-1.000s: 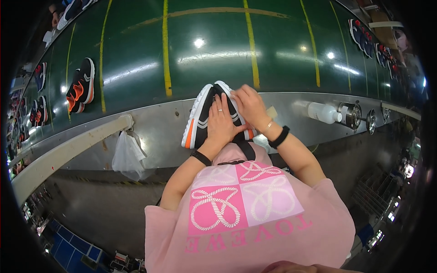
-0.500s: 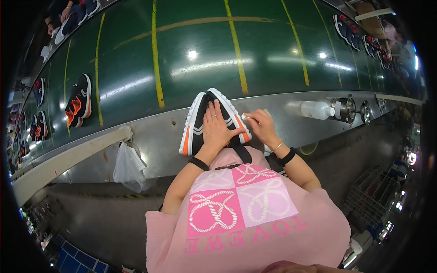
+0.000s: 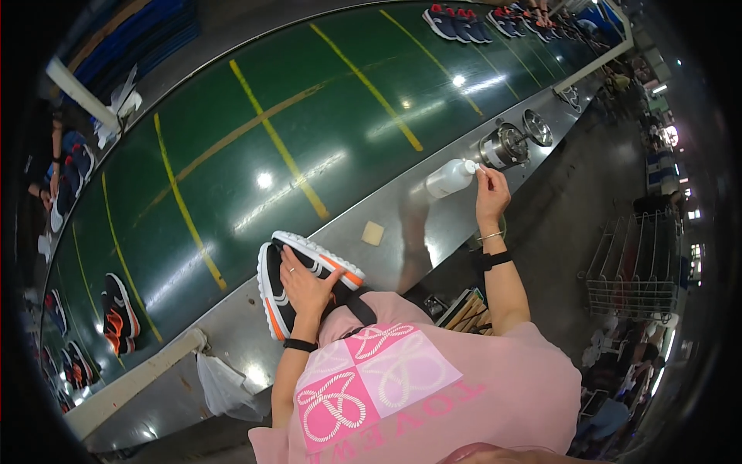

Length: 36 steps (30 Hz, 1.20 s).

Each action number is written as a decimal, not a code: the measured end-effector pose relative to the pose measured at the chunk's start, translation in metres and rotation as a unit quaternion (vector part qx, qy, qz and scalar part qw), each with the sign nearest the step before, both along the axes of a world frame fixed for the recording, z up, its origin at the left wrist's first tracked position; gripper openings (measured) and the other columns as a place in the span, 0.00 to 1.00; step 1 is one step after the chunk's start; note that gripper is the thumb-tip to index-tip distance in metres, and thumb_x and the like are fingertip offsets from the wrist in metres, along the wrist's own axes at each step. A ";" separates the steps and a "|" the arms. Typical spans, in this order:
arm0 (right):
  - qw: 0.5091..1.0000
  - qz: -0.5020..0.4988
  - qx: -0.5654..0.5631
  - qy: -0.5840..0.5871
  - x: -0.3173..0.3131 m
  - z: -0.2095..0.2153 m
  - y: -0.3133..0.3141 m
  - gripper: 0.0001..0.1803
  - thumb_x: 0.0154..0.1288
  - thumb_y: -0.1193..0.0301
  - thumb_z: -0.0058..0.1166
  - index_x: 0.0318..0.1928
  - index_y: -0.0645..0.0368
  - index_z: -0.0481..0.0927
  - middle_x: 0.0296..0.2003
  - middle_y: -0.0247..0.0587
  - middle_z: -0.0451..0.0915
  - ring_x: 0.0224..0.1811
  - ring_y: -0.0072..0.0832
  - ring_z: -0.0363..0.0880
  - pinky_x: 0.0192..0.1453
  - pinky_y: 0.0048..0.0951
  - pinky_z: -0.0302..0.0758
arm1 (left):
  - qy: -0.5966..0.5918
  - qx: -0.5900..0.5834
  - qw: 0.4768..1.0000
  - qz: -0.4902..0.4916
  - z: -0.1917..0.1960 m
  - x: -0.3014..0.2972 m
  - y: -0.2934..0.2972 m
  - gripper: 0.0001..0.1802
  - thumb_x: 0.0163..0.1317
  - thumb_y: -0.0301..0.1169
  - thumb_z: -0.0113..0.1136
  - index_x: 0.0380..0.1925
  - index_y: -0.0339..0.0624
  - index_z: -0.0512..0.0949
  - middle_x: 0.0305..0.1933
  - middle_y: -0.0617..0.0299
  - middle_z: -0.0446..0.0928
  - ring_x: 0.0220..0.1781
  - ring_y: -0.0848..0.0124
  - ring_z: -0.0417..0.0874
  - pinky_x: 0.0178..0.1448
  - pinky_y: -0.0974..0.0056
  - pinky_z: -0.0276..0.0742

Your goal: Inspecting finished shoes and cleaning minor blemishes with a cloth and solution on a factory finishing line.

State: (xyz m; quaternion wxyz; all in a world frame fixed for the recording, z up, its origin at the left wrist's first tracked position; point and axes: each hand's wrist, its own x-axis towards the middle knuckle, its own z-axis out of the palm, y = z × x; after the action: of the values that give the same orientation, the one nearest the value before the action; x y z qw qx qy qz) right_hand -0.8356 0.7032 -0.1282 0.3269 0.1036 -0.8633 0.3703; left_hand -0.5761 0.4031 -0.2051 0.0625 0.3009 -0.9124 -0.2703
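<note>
A pair of black sneakers with white soles and orange heel accents stands on the metal ledge against my body: the left shoe [image 3: 272,290] and the right shoe [image 3: 328,261]. My left hand [image 3: 305,290] lies across them, its thumb over the right shoe and its fingers toward the toes, gripping them. Out to the right, my right hand [image 3: 492,199] is closed in a pinch on a small white wad [image 3: 480,168]. That wad is beside the white tip of a translucent bottle [image 3: 446,180]; whether they touch I cannot tell.
A pale yellow square pad [image 3: 372,233] lies on the metal ledge [image 3: 402,267]. Beyond the bottle are a metal pot [image 3: 503,147] and its round lid [image 3: 537,127]. An orange-and-black pair [image 3: 120,313] sits on the green belt [image 3: 209,209]. A plastic bag [image 3: 224,383] hangs at lower left.
My right hand has moved from beside the shoes out to the bottle tip, keeping the white wad. My left hand stays on the sneakers. The view has turned, and the yellow pad is now fully visible.
</note>
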 end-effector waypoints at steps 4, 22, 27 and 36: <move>0.999 -0.013 -0.022 -0.043 -0.017 0.006 0.019 0.08 0.63 0.74 0.62 0.42 0.58 0.86 0.36 0.36 0.82 0.32 0.26 0.78 0.37 0.25 0.75 | 0.004 -0.011 1.000 -0.007 -0.005 -0.002 0.001 0.72 0.40 0.62 0.74 0.71 0.26 0.46 0.70 0.32 0.59 0.69 0.43 0.62 0.73 0.49 0.56; 0.999 -0.019 0.020 -0.031 -0.024 -0.017 0.001 0.06 0.61 0.72 0.62 0.39 0.55 0.86 0.33 0.41 0.78 0.33 0.38 0.79 0.38 0.36 0.76 | 0.006 0.004 1.000 -0.011 -0.006 0.003 0.004 0.71 0.40 0.59 0.76 0.72 0.27 0.44 0.73 0.35 0.56 0.72 0.43 0.58 0.75 0.48 0.53; 0.999 -0.033 0.017 -0.036 -0.024 -0.017 0.000 0.05 0.61 0.71 0.61 0.37 0.55 0.85 0.32 0.41 0.77 0.33 0.41 0.78 0.37 0.39 0.75 | -0.011 -0.004 1.000 0.000 -0.006 0.002 0.005 0.72 0.38 0.57 0.77 0.72 0.28 0.44 0.73 0.37 0.56 0.71 0.44 0.59 0.75 0.49 0.53; 0.970 -0.015 0.207 0.127 -0.022 -0.009 0.008 0.10 0.60 0.71 0.61 0.43 0.57 0.82 0.36 0.38 0.79 0.39 0.41 0.78 0.45 0.39 0.75 | -0.011 -0.033 0.999 0.003 -0.005 0.003 0.007 0.73 0.37 0.57 0.79 0.72 0.27 0.44 0.71 0.35 0.57 0.70 0.43 0.61 0.73 0.48 0.57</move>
State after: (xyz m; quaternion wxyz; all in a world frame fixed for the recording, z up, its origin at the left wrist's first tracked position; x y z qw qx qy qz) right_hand -0.8572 0.7108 -0.1376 0.4110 0.2027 -0.8738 0.1626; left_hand -0.5733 0.4105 -0.2098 0.0631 0.3039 -0.9207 -0.2367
